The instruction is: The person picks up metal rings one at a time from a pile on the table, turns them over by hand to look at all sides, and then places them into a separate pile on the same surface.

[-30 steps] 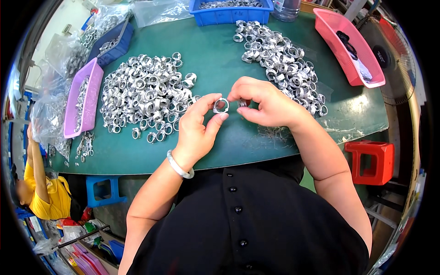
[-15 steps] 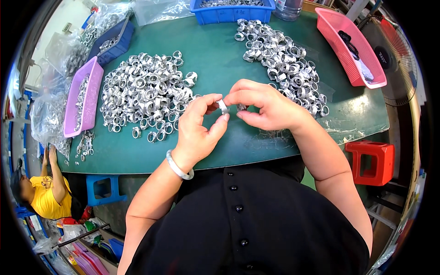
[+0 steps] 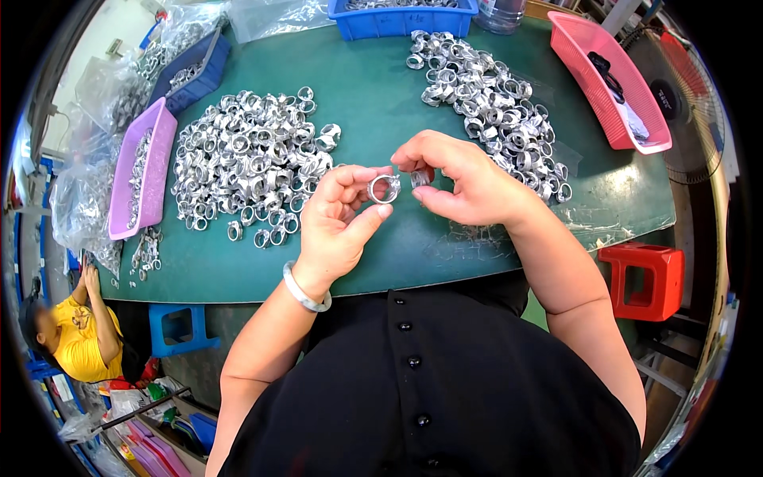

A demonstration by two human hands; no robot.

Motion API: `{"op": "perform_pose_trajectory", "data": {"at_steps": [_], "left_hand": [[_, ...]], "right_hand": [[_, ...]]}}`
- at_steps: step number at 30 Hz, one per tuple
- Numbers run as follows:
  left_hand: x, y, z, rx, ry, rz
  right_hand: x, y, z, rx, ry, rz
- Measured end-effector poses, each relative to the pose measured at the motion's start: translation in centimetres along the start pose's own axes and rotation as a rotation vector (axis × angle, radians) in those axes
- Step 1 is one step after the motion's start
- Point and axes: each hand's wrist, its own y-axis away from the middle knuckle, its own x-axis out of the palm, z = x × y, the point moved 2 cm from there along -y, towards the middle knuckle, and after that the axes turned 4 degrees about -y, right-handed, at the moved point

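My left hand (image 3: 338, 219), with a pale bangle at the wrist, pinches a silvery metal ring (image 3: 372, 191) between thumb and fingers, its round opening turned toward me. Just to the right, my right hand (image 3: 469, 183) is closed on another small silvery metal ring (image 3: 418, 179), partly hidden by the fingers. A small gap separates the two pieces. Beyond my left hand spreads a big heap of similar metal rings (image 3: 246, 151). A second, longer heap of rings (image 3: 493, 103) lies beyond my right hand.
Around the green table (image 3: 366, 87) stand a purple basket (image 3: 165, 143) of metal parts, blue bins (image 3: 401, 25) and a pink basket (image 3: 572, 71) with a black object. A red stool (image 3: 664, 282) and a blue stool (image 3: 163, 330) are below. A person in yellow (image 3: 83, 342) is at far left.
My hands have drawn slightly apart. The ring in my left hand has turned from edge-on to showing its round opening, and the piece in my right hand shows more.
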Motion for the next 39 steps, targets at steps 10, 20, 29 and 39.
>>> {"op": "perform_pose_trajectory", "data": {"at_steps": [10, 20, 29, 39], "left_hand": [[-0.8, 0.5, 0.6, 0.041, 0.194, 0.055], [-2.5, -0.5, -0.1, 0.192, -0.294, -0.060], [-5.9, -1.9, -1.3, 0.332, -1.458, -0.289], [1.5, -1.0, -2.3, 0.114, -0.847, -0.014]], "right_hand": [[0.0, -0.1, -0.1, -0.018, -0.006, -0.027], [0.2, 0.3, -0.7, 0.192, -0.419, -0.085], [-0.3, -0.1, -1.2, 0.220, -0.571, -0.182], [0.1, 0.0, -1.5, 0.265, -0.599, -0.216]]}}
